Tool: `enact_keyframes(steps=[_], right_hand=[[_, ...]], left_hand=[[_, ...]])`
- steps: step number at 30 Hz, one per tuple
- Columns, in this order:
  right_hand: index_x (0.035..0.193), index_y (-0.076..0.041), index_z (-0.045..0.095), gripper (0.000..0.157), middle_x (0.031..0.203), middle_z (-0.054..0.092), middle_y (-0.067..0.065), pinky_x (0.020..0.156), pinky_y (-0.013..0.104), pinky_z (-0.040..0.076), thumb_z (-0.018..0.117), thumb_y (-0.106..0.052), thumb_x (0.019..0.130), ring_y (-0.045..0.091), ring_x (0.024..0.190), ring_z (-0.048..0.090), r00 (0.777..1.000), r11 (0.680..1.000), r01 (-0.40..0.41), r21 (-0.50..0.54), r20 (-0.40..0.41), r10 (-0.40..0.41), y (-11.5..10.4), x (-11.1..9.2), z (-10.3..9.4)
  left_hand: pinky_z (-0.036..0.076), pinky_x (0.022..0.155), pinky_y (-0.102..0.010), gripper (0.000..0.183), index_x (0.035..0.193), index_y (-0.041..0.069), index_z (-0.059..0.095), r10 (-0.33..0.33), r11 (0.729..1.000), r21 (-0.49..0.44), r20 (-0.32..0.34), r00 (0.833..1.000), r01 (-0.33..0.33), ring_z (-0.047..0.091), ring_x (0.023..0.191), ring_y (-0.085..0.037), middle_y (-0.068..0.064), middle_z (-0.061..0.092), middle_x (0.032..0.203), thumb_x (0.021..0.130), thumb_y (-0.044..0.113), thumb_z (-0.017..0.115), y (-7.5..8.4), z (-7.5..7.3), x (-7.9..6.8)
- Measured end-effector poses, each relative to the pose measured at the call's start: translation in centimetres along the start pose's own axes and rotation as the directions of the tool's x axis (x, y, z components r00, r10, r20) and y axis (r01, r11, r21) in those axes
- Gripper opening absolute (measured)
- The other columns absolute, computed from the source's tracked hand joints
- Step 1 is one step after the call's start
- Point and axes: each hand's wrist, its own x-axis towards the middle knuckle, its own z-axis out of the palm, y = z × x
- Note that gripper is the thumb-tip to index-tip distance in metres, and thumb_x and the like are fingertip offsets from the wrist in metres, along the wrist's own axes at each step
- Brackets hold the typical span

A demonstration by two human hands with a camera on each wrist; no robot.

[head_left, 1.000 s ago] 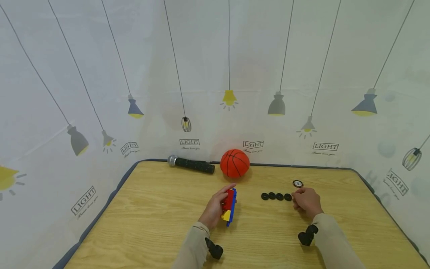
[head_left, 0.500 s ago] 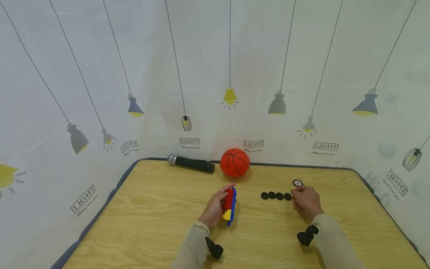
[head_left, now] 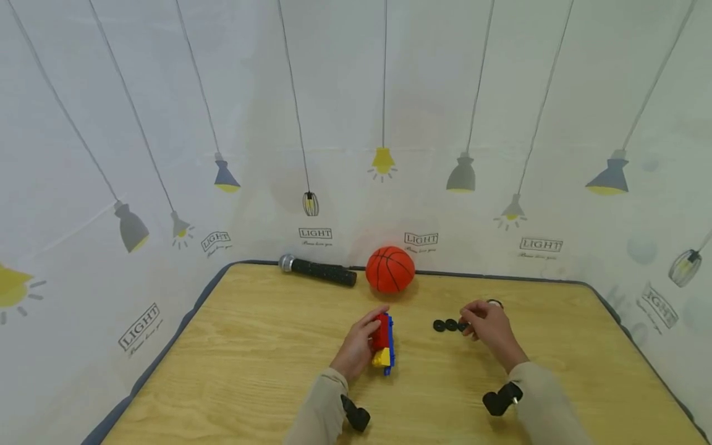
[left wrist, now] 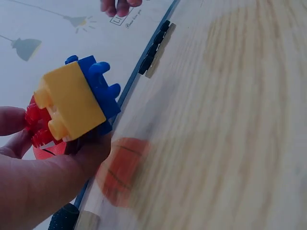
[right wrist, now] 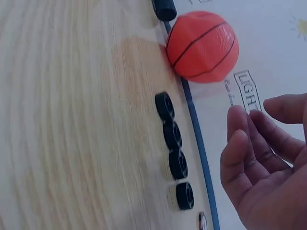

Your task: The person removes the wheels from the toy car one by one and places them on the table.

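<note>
My left hand (head_left: pixel 353 347) grips a toy car of building blocks (head_left: pixel 382 335), made of red and yellow blocks on a blue base. In the left wrist view its yellow block (left wrist: pixel 74 100) faces the camera, and the blue base is away from the palm. My right hand (head_left: pixel 495 330) hovers over the right part of a row of small black toy wheels (head_left: pixel 439 325). In the right wrist view several wheels (right wrist: pixel 178 164) stand apart from that hand (right wrist: pixel 273 167), whose bent fingers and thumb have nothing between them.
A small orange basketball (head_left: pixel 390 270) sits at the table's back edge, with a black microphone (head_left: pixel 319 271) lying left of it. Behind my right hand a round black-and-white chip (head_left: pixel 494 303) is mostly hidden. A lamp-printed curtain (head_left: pixel 345 123) surrounds the wooden table (head_left: pixel 250 358).
My right hand has moved left from the row's right end to above it, covering the rightmost wheels. The block car in my left hand has shifted and turned slightly to the right.
</note>
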Motion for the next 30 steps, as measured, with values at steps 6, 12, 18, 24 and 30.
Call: enact_keyframes(steps=[6,12,18,24,30], right_hand=[[0.116,0.005,0.061,0.024,0.097,0.070,0.016,0.061,0.030,0.054,0.056,-0.015,0.102,0.015,0.072,0.067,0.999,0.999,0.009,0.043,0.038,-0.010,0.4,-1.4,2.3],[0.110,0.002,0.064,0.021,0.095,0.070,0.017,0.055,0.033,0.053,0.062,-0.015,0.099,0.020,0.069,0.067,0.971,0.992,0.122,-0.021,0.207,-0.115,0.7,-2.8,5.0],[0.114,-0.003,0.064,0.027,0.097,0.069,0.008,0.066,0.025,0.053,0.071,-0.019,0.093,0.016,0.080,0.064,0.935,0.952,0.281,-0.125,0.262,-0.241,0.2,-2.8,6.9],[0.115,-0.007,0.066,0.038,0.103,0.069,0.005,0.073,0.026,0.051,0.082,-0.016,0.082,0.016,0.092,0.063,0.944,0.932,0.314,-0.180,0.166,-0.286,-0.3,-2.7,8.3],[0.113,-0.012,0.069,0.041,0.109,0.070,0.001,0.078,0.033,0.053,0.086,-0.012,0.075,0.018,0.102,0.064,0.942,0.908,0.335,-0.250,0.078,-0.326,-0.7,-2.9,9.3]], left_hand=[[0.049,0.099,-0.036,0.044,0.150,0.009,0.045,0.030,1.000,-0.005,-0.024,0.999,-0.030,0.054,0.123,-0.025,-0.022,0.036,0.157,0.108,0.018,0.043,-1.5,0.1,-0.4],[0.057,0.083,-0.040,0.044,0.146,0.008,0.050,0.038,0.999,-0.009,-0.082,0.996,-0.039,0.065,0.102,-0.023,-0.021,0.053,0.137,0.104,0.020,0.053,-2.6,0.2,-0.6],[0.059,0.074,-0.039,0.043,0.143,0.007,0.051,0.056,0.998,-0.015,-0.142,0.988,-0.059,0.069,0.083,-0.019,-0.026,0.058,0.127,0.103,0.022,0.056,-2.3,0.6,0.0],[0.060,0.069,-0.038,0.041,0.140,0.003,0.050,0.073,0.997,-0.025,-0.188,0.980,-0.079,0.069,0.078,-0.017,-0.022,0.062,0.121,0.103,0.019,0.056,-1.9,1.0,0.5],[0.058,0.065,-0.033,0.038,0.135,0.001,0.051,0.060,0.996,-0.043,-0.249,0.967,-0.072,0.065,0.085,-0.016,-0.014,0.059,0.119,0.102,0.020,0.057,-1.7,1.6,0.7]])
